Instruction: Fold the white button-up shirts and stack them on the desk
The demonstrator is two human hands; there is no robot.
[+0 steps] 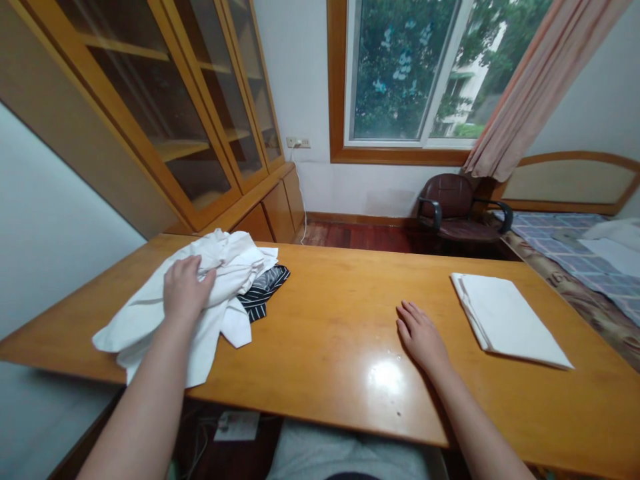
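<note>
On table [325, 320], head view | left hand [184, 288] rests on crumpled white garment pile [200, 300] at left end, fingers [195, 267] curled into the cloth | striped cloth [263, 293] under pile | right hand [420, 333] flat on bare wood, fingers loosely apart, holding nothing | folded white cloth [505, 317] near, right.

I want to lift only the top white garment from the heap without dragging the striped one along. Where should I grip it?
Probably pinch the bunched white garment at its crest, where the left hand rests, from above. The striped cloth peeks out beneath the right edge, so avoid that side.
</note>
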